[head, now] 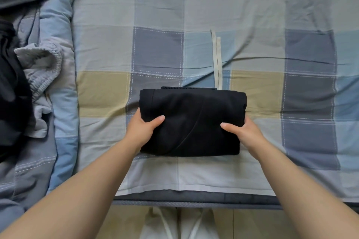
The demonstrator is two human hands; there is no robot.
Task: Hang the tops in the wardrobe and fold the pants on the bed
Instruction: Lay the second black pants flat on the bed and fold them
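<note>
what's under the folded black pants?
The folded black pants lie on the checked bedsheet; two pale drawstring ends emerge from their far edge. Both hands' fingers are tucked underneath, hidden; thumbs rest on top.

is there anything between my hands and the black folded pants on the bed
Nothing visible. The left hand and right hand already grip the sides of the pants, thumbs on top.

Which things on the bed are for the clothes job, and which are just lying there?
For the job:
- black folded pants, held by left hand and right hand
- grey pants and black garment, waiting

Just lying there:
- checked sheet
- white drawstrings
- quilt
</note>
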